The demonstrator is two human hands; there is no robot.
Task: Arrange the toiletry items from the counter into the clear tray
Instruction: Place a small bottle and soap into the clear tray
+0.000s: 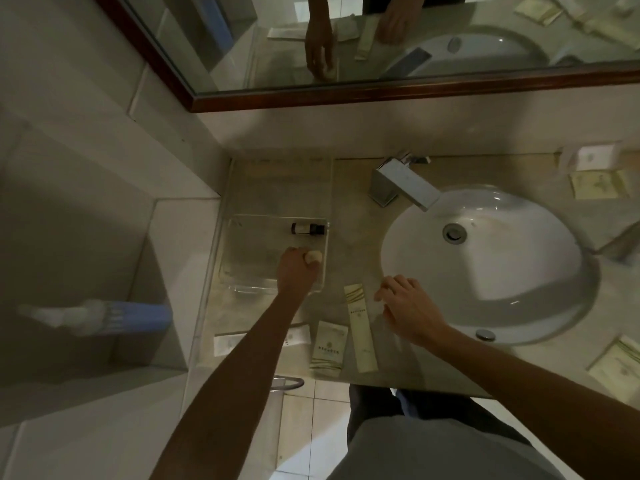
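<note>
The clear tray [239, 237] sits on the counter left of the sink. A small dark bottle [307, 227] lies inside it near the far right corner. My left hand [296, 268] reaches into the tray at its right side, shut on a small cream-coloured bottle [313, 256]. My right hand [408, 306] rests open on the counter by the sink rim, holding nothing. Just left of it lies a long narrow cream packet [360, 330]. A square cream sachet [329, 348] and a white flat packet [228, 344] lie near the counter's front edge.
A white basin [485, 265] with a square chrome tap [401, 185] fills the counter's middle. More cream packets lie at the far right [599, 183] and near right [620, 368]. A framed mirror [381, 46] hangs behind. A blue-and-white item [104, 317] lies on the lower ledge at left.
</note>
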